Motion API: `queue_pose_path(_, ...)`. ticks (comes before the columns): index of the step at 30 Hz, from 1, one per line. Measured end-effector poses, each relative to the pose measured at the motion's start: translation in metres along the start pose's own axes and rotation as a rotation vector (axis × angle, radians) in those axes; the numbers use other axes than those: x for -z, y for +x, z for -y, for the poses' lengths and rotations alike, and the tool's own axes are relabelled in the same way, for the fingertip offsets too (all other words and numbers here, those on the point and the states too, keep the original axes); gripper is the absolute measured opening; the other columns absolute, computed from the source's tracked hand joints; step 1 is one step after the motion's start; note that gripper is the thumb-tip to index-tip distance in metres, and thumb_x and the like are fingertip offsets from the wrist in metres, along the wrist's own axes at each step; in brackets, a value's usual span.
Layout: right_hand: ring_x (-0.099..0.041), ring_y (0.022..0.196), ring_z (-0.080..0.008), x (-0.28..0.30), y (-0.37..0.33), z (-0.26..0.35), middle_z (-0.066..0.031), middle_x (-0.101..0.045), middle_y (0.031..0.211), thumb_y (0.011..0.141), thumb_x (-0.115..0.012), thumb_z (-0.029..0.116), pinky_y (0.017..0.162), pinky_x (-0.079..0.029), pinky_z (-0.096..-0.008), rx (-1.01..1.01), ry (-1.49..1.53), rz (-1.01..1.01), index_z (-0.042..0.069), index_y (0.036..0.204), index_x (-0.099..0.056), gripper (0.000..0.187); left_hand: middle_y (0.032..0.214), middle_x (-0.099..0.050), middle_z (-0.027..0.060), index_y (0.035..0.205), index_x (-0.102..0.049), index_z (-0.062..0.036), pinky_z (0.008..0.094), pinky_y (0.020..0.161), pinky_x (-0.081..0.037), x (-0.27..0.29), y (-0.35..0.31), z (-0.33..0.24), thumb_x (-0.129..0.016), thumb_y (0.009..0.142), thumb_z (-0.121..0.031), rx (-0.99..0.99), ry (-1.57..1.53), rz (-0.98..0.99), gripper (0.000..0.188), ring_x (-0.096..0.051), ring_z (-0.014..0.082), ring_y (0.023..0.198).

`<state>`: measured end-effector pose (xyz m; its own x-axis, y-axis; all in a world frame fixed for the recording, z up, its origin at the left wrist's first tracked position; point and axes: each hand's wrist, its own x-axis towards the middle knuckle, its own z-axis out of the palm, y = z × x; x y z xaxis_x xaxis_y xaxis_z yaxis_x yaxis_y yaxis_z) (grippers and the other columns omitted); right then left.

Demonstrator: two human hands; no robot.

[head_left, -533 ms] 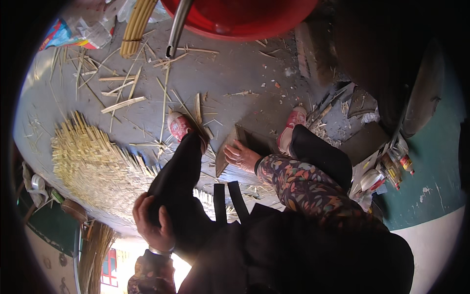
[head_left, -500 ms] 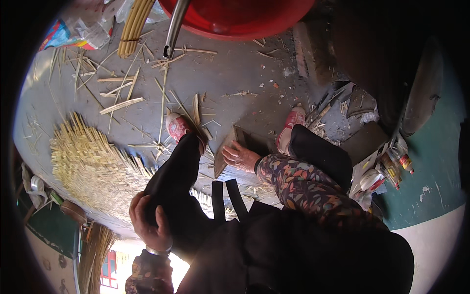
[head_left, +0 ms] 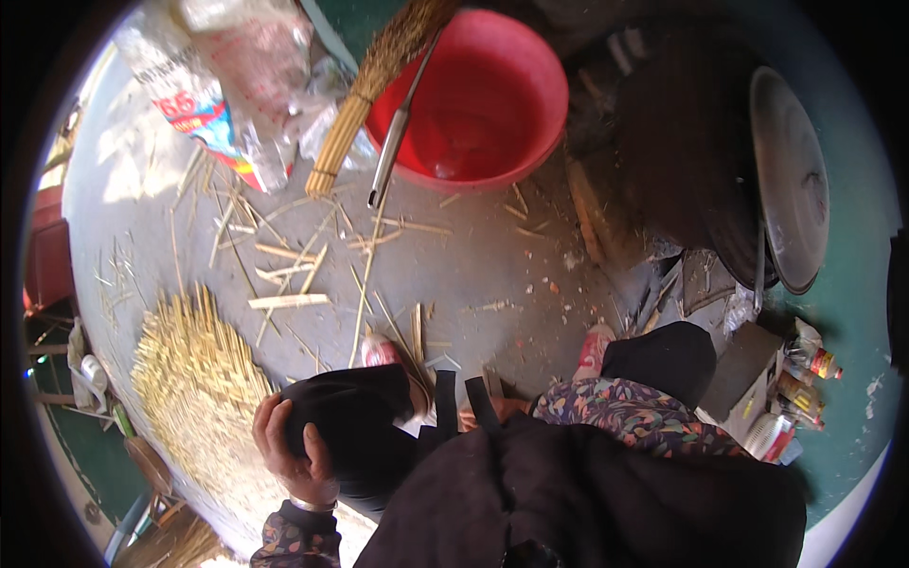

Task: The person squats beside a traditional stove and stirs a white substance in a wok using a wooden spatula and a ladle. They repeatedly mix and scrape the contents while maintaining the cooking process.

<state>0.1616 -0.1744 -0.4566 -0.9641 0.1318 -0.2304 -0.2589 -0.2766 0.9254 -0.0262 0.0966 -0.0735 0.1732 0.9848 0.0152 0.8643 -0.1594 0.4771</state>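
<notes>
My left hand [head_left: 295,452] rests on my black-trousered knee [head_left: 346,412], thumb and fingers apart around it, holding nothing. Mostly hidden behind the dark hanging straps [head_left: 481,402], my right hand [head_left: 509,409] is low between my legs. Its fingers cannot be made out, nor what they touch. Left of my knee lies a woven mat of split straw or reed [head_left: 204,379], its strip ends jutting at the far edge. Loose pale strips [head_left: 289,301] are scattered over the floor ahead of my feet.
A red basin [head_left: 544,104] stands ahead, with a straw brush [head_left: 341,142] and a metal-handled utensil [head_left: 390,156] across its left rim. Plastic bags [head_left: 256,85] lie to its left. At right are a large round metal lid [head_left: 795,180] and several bottles [head_left: 805,388].
My view has tipped upward, bringing more of the basin, brush and bags into sight. The right hand, earlier on a wooden piece, is now mostly covered by the straps. My left hand stays on the knee.
</notes>
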Motion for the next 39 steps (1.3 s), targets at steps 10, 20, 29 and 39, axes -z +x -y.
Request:
queue_pose_path(10,-0.054,0.099,-0.0261,-0.084,-0.019,-0.002,-0.0113,-0.056,0.104,0.088,-0.054,0.030,0.084,-0.044,-0.0407,-0.525,1.929,0.127,0.010,0.100,-0.057,0.024,0.107,-0.058,0.0166,0.104,-0.059,-0.0016,0.0422,0.092,-0.040,-0.028,-0.017,-0.033,-0.061,0.082,-0.014,-0.238,0.015,-0.223,0.025,-0.052,0.0352,0.103)
queue_pose_path(20,-0.052,0.105,-0.0301,-0.225,-0.126,-0.090,-0.0135,-0.055,0.110,0.087,-0.054,0.028,0.082,-0.045,-0.0461,-1.102,2.023,0.830,0.012,0.103,-0.057,0.022,0.092,-0.065,0.0141,0.093,-0.066,-0.0031,0.0369,0.080,-0.047,-0.042,0.029,-0.028,-0.063,0.082,-0.026,-0.188,-0.020,0.115,0.025,-0.061,0.0292,0.090)
queue_pose_path(29,-0.051,0.110,-0.0314,-0.237,-0.264,-0.279,-0.0133,-0.055,0.118,0.086,-0.057,0.027,0.092,-0.043,-0.0437,-1.728,1.492,0.620,0.006,0.113,-0.057,0.035,0.089,-0.068,0.0091,0.095,-0.067,-0.0008,0.0299,0.085,-0.045,-0.057,0.074,0.051,-0.039,0.098,-0.030,-0.242,-0.408,0.417,0.041,-0.063,0.0180,0.087)
queue_pose_path(39,-0.057,0.102,-0.0328,-0.148,-0.442,-0.304,-0.0153,-0.061,0.109,0.083,-0.060,0.027,0.086,-0.046,-0.0415,-2.094,1.211,1.077,0.005,0.108,-0.059,0.033,0.092,-0.067,0.0113,0.087,-0.066,0.0013,0.0301,0.085,-0.045,0.020,0.030,-0.044,-0.047,0.090,-0.018,-0.155,-0.516,0.587,0.027,-0.061,0.0191,0.088)
